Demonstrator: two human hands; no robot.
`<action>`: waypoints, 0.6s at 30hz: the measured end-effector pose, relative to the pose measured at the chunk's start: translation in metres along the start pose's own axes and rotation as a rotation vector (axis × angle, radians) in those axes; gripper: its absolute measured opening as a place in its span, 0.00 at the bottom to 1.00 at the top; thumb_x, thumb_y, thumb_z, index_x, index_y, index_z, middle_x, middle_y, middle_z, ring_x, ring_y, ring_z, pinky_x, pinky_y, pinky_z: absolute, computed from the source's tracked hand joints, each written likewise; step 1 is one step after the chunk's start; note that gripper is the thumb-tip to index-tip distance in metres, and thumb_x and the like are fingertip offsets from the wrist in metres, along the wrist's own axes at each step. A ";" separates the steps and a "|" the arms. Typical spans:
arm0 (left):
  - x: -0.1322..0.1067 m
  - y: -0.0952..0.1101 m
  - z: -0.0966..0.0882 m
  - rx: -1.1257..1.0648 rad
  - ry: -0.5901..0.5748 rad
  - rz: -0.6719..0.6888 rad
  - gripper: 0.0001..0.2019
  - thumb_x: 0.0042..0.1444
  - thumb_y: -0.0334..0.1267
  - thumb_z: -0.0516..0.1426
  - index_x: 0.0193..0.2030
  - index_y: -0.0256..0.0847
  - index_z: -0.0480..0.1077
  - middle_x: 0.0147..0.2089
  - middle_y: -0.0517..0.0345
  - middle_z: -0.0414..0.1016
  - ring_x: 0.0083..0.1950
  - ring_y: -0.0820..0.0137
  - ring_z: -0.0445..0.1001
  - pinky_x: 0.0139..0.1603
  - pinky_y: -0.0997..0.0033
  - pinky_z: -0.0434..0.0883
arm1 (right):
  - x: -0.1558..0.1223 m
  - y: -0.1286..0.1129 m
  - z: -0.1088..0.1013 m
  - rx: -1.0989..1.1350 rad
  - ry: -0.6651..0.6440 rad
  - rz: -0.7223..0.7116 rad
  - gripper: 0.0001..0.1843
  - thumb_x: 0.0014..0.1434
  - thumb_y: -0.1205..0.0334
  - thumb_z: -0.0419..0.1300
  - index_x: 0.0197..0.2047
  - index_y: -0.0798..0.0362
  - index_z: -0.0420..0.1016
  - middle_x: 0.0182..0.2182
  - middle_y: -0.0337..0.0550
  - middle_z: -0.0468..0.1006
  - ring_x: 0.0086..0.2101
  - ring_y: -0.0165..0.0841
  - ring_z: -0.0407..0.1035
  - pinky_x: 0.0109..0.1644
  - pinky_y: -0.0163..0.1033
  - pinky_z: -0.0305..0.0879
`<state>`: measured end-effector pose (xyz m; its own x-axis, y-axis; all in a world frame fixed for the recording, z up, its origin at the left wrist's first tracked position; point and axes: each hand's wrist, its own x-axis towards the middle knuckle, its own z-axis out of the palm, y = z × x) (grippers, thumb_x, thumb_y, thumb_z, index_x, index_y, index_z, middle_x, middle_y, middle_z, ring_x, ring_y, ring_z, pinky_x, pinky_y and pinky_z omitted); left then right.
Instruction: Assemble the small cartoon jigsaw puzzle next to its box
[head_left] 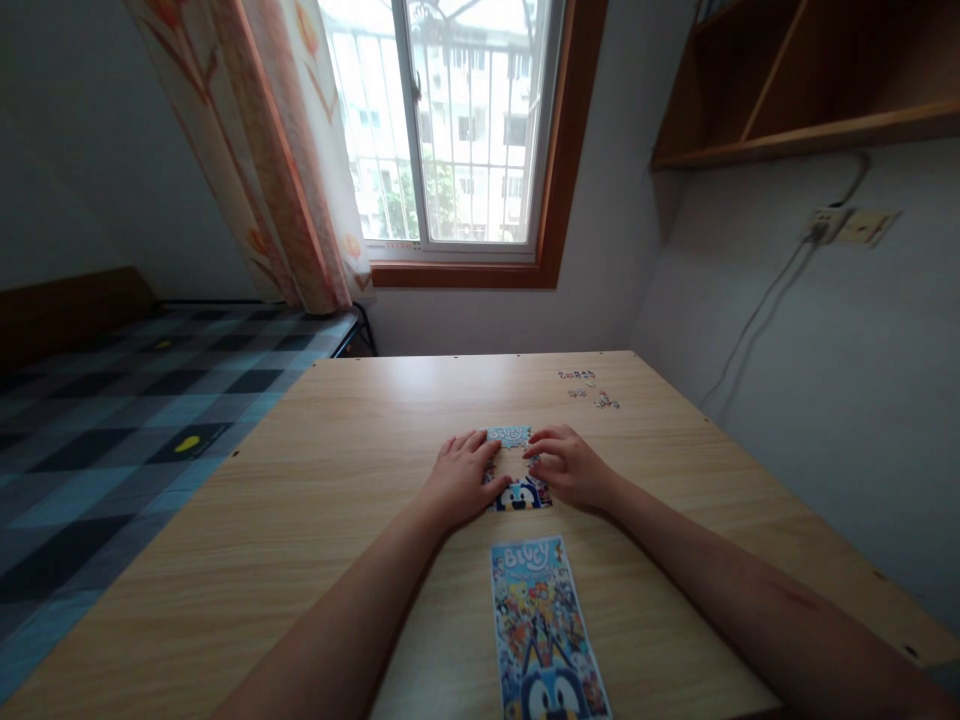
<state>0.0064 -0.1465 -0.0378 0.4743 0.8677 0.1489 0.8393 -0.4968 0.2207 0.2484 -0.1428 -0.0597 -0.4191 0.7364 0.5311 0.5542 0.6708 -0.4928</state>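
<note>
A partly joined jigsaw puzzle (517, 494) lies on the wooden table, with bare wood showing through its middle. Its top strip carries pale lettering and its bottom strip a blue cartoon dog's face. My left hand (463, 480) rests flat along the puzzle's left edge, fingers spread and thumb near the dog's face. At the right edge, my right hand (571, 468) touches the pieces with bent, parted fingertips; no piece shows in its grasp. Closer to me lies a picture sheet (546, 625) headed "BLUEY", crowded with cartoon figures. My fingers partly cover the puzzle's sides.
Loose puzzle pieces (606, 400) lie in small groups toward the table's far right. The table (360, 440) reaches almost to the wall below the window. A bed (187, 400) with a checked cover stands on the left; a shelf (810, 130) hangs upper right.
</note>
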 end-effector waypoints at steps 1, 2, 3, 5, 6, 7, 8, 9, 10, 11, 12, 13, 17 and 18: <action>0.000 0.000 0.000 0.001 0.002 -0.002 0.29 0.61 0.56 0.56 0.65 0.46 0.67 0.72 0.47 0.62 0.72 0.53 0.59 0.73 0.48 0.53 | 0.000 0.000 0.001 -0.015 -0.013 -0.003 0.12 0.55 0.64 0.69 0.44 0.46 0.83 0.50 0.49 0.78 0.52 0.43 0.71 0.60 0.52 0.64; 0.000 0.000 0.000 0.001 0.005 -0.003 0.29 0.61 0.56 0.56 0.65 0.46 0.67 0.72 0.47 0.62 0.72 0.53 0.59 0.73 0.48 0.53 | -0.001 0.001 0.003 -0.029 -0.026 -0.001 0.14 0.54 0.64 0.70 0.46 0.46 0.82 0.53 0.49 0.77 0.54 0.44 0.69 0.62 0.54 0.63; 0.000 0.000 0.000 0.003 0.007 0.000 0.29 0.61 0.56 0.56 0.65 0.46 0.67 0.72 0.47 0.62 0.72 0.53 0.59 0.73 0.48 0.54 | -0.001 0.002 0.004 -0.041 -0.037 0.003 0.17 0.53 0.64 0.70 0.47 0.46 0.82 0.55 0.50 0.76 0.57 0.46 0.67 0.64 0.56 0.61; 0.001 -0.001 0.001 0.009 0.012 0.009 0.29 0.61 0.55 0.56 0.66 0.45 0.67 0.71 0.47 0.62 0.72 0.53 0.59 0.73 0.48 0.54 | -0.001 0.003 0.005 -0.060 -0.060 0.011 0.18 0.54 0.63 0.70 0.49 0.46 0.81 0.58 0.51 0.74 0.62 0.48 0.63 0.67 0.59 0.57; 0.001 -0.001 0.001 0.012 0.012 0.013 0.29 0.62 0.55 0.56 0.66 0.45 0.67 0.71 0.46 0.62 0.72 0.53 0.59 0.73 0.49 0.54 | -0.001 0.004 0.005 -0.069 -0.071 0.013 0.18 0.54 0.62 0.70 0.50 0.46 0.81 0.59 0.51 0.74 0.63 0.49 0.61 0.67 0.60 0.56; 0.001 -0.001 0.001 0.015 0.012 0.014 0.29 0.62 0.55 0.56 0.66 0.44 0.67 0.71 0.46 0.62 0.72 0.53 0.59 0.73 0.49 0.54 | -0.001 0.004 0.004 -0.079 -0.084 0.015 0.18 0.55 0.61 0.70 0.50 0.46 0.80 0.59 0.52 0.73 0.64 0.49 0.60 0.68 0.60 0.56; 0.001 -0.002 0.001 0.017 0.011 0.014 0.29 0.62 0.55 0.56 0.66 0.44 0.67 0.71 0.45 0.62 0.72 0.53 0.59 0.73 0.48 0.53 | -0.001 0.005 0.004 -0.089 -0.096 0.018 0.18 0.55 0.61 0.69 0.50 0.46 0.80 0.60 0.52 0.73 0.65 0.50 0.59 0.68 0.61 0.56; 0.001 -0.002 0.001 0.019 0.010 0.012 0.29 0.62 0.55 0.56 0.66 0.44 0.67 0.71 0.45 0.62 0.72 0.53 0.59 0.73 0.48 0.53 | -0.001 0.005 0.003 -0.100 -0.106 0.019 0.18 0.56 0.60 0.69 0.51 0.47 0.80 0.61 0.53 0.72 0.66 0.51 0.58 0.68 0.61 0.56; 0.001 -0.002 0.001 0.021 0.010 0.010 0.29 0.62 0.55 0.56 0.66 0.44 0.67 0.72 0.45 0.62 0.72 0.53 0.59 0.73 0.48 0.53 | -0.001 0.005 0.003 -0.113 -0.113 0.016 0.18 0.56 0.60 0.69 0.51 0.47 0.80 0.61 0.53 0.71 0.66 0.51 0.57 0.68 0.61 0.56; 0.002 -0.003 0.001 0.023 0.008 0.010 0.29 0.62 0.55 0.56 0.66 0.45 0.67 0.72 0.46 0.62 0.72 0.53 0.59 0.73 0.48 0.53 | -0.001 0.005 0.002 -0.128 -0.120 0.007 0.18 0.57 0.59 0.68 0.52 0.47 0.80 0.62 0.53 0.71 0.66 0.52 0.56 0.68 0.62 0.55; 0.002 -0.003 0.002 0.027 0.007 0.010 0.29 0.62 0.54 0.56 0.66 0.45 0.66 0.72 0.46 0.62 0.72 0.53 0.59 0.73 0.48 0.54 | -0.001 0.005 0.001 -0.143 -0.121 -0.004 0.18 0.58 0.59 0.67 0.52 0.47 0.79 0.62 0.53 0.71 0.67 0.52 0.56 0.68 0.62 0.54; 0.002 -0.004 0.001 0.031 0.005 0.009 0.29 0.62 0.54 0.56 0.66 0.44 0.66 0.72 0.46 0.62 0.73 0.53 0.59 0.73 0.49 0.54 | -0.001 0.005 0.000 -0.155 -0.118 -0.016 0.17 0.60 0.59 0.66 0.53 0.47 0.79 0.62 0.53 0.71 0.67 0.52 0.56 0.68 0.62 0.54; 0.002 -0.003 0.001 0.050 -0.005 0.003 0.28 0.63 0.52 0.55 0.66 0.43 0.66 0.72 0.44 0.61 0.73 0.53 0.58 0.73 0.50 0.53 | 0.001 0.007 -0.003 -0.187 -0.087 -0.010 0.17 0.65 0.58 0.61 0.56 0.48 0.78 0.62 0.52 0.71 0.66 0.50 0.57 0.69 0.61 0.53; 0.002 -0.003 0.000 0.054 -0.009 0.003 0.28 0.64 0.52 0.55 0.67 0.43 0.66 0.73 0.43 0.60 0.73 0.53 0.58 0.73 0.50 0.53 | 0.001 0.007 -0.004 -0.194 -0.087 0.002 0.18 0.65 0.58 0.60 0.57 0.48 0.77 0.62 0.52 0.71 0.66 0.50 0.57 0.69 0.61 0.53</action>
<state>0.0049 -0.1434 -0.0385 0.4790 0.8664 0.1411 0.8509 -0.4978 0.1681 0.2544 -0.1374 -0.0598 -0.4732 0.7484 0.4648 0.6799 0.6458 -0.3475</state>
